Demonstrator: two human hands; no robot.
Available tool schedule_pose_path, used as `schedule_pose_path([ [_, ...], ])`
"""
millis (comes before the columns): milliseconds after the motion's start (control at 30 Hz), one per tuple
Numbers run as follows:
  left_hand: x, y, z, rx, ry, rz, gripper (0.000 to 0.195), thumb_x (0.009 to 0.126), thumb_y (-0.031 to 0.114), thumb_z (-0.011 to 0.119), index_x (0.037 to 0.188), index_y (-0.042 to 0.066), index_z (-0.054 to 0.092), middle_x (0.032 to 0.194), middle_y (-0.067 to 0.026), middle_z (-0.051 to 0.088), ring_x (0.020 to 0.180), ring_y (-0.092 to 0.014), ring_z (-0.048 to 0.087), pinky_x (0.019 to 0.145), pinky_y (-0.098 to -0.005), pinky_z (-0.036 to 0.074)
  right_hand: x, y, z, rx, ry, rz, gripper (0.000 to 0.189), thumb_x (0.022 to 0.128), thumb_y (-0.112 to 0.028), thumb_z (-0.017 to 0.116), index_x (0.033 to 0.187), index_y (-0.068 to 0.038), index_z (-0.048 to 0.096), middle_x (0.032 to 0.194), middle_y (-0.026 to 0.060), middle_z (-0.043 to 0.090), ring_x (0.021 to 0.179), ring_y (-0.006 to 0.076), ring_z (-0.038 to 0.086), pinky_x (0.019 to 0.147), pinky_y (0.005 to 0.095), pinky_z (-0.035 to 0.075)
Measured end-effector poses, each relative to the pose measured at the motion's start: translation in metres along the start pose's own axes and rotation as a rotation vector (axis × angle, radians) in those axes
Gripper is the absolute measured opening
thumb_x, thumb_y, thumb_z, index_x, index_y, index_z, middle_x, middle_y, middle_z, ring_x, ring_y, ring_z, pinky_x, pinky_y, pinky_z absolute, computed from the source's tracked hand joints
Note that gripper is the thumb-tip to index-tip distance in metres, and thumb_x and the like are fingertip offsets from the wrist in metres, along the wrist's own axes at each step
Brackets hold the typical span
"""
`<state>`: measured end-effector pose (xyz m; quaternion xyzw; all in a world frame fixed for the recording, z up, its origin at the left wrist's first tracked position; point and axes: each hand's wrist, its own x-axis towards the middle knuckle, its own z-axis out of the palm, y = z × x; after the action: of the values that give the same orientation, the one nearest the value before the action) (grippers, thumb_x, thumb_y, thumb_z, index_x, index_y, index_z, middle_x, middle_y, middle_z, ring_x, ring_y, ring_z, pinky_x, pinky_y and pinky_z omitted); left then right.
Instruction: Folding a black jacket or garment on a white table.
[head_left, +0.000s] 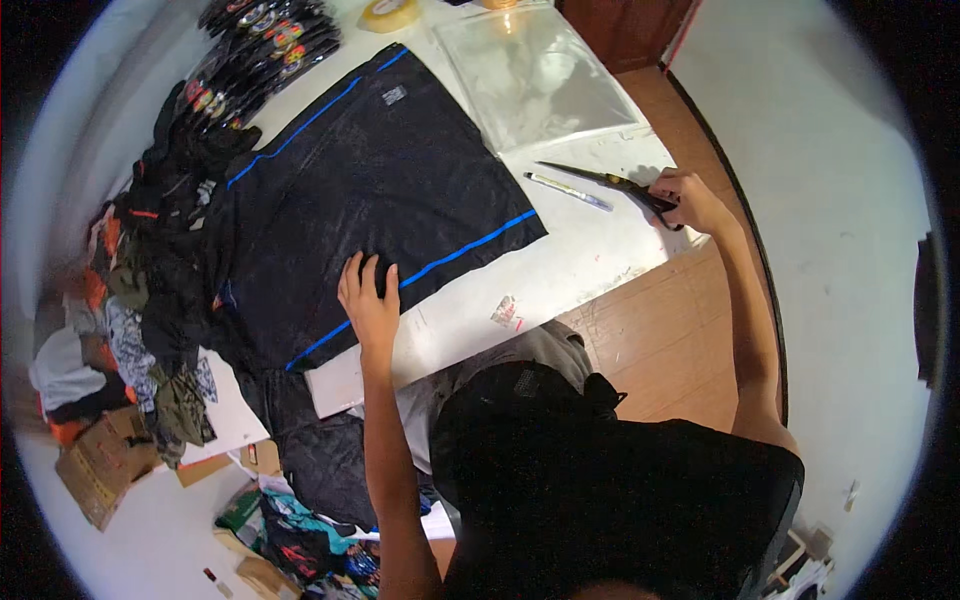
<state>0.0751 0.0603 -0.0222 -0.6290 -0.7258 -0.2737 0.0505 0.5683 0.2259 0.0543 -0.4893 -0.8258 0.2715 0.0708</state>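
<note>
A black garment with blue stripes lies spread over the white table. My left hand rests on it near the lower blue stripe, palm down, with the fingers apart. At the table's right end, my right hand has its fingers around the handles of a pair of black scissors; the blades point left. Beside the blades lies a pen or marker. A small light patch shows near the garment's top end.
Clear plastic bags and a roll of tape lie at the table's back. Packed black items are stacked at the upper left. Piled clothes cover the left side, with a cardboard box below. More clothing sits lower down.
</note>
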Motion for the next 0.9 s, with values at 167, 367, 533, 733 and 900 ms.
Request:
schedule_pose_path([
  [167, -0.001, -0.007, -0.006, -0.013, 0.034, -0.046, 0.036, 0.090, 0.027, 0.067, 0.116, 0.002, 0.065, 0.131, -0.0166, 0.054, 0.126, -0.035, 0.047, 0.107, -0.0491, 0.033, 0.010, -0.040, -0.001, -0.175, 0.153, -0.137, 0.045, 0.063, -0.003, 0.079, 0.106, 0.000, 0.070, 0.105, 0.0148, 0.066, 0.097, 0.0314, 0.065, 0.085, 0.0370, 0.052],
  [367, 0.004, 0.004, 0.001, -0.046, 0.049, -0.015, 0.043, 0.083, 0.027, 0.072, 0.118, 0.003, 0.064, 0.135, -0.0196, 0.052, 0.128, -0.038, 0.046, 0.108, -0.0503, 0.033, 0.059, -0.173, 0.120, 0.236, 0.420, -0.483, 0.026, 0.075, -0.017, 0.080, 0.093, -0.003, 0.069, 0.099, 0.0142, 0.067, 0.098, 0.0319, 0.063, 0.085, 0.0402, 0.050],
  [533, -0.002, 0.004, -0.003, -0.045, 0.030, -0.054, 0.045, 0.082, 0.028, 0.072, 0.119, 0.003, 0.064, 0.138, -0.0195, 0.050, 0.131, -0.038, 0.044, 0.109, -0.0523, 0.032, 0.088, -0.236, 0.185, 0.255, 0.309, -0.660, 0.030, 0.076, -0.018, 0.077, 0.103, -0.006, 0.069, 0.127, 0.0138, 0.057, 0.117, 0.0339, 0.054, 0.098, 0.0457, 0.042],
  [733, -0.003, 0.005, -0.006, 0.005, -0.070, -0.074, 0.050, 0.081, 0.031, 0.073, 0.122, 0.004, 0.062, 0.141, -0.0188, 0.048, 0.134, -0.037, 0.041, 0.109, -0.0544, 0.031, 0.083, -0.239, 0.217, 0.240, 0.235, -0.596, 0.037, 0.080, -0.020, 0.073, 0.114, -0.005, 0.067, 0.136, 0.0168, 0.051, 0.131, 0.0355, 0.044, 0.110, 0.0531, 0.032],
  [900, 0.006, 0.002, -0.007, -0.016, -0.101, -0.033, 0.049, 0.082, 0.029, 0.073, 0.123, 0.004, 0.061, 0.141, -0.0184, 0.049, 0.134, -0.036, 0.041, 0.109, -0.0539, 0.031, 0.088, -0.241, 0.218, 0.236, 0.272, -0.563, 0.033, 0.080, -0.019, 0.072, 0.110, -0.005, 0.067, 0.134, 0.0151, 0.054, 0.131, 0.0337, 0.044, 0.111, 0.0540, 0.031],
])
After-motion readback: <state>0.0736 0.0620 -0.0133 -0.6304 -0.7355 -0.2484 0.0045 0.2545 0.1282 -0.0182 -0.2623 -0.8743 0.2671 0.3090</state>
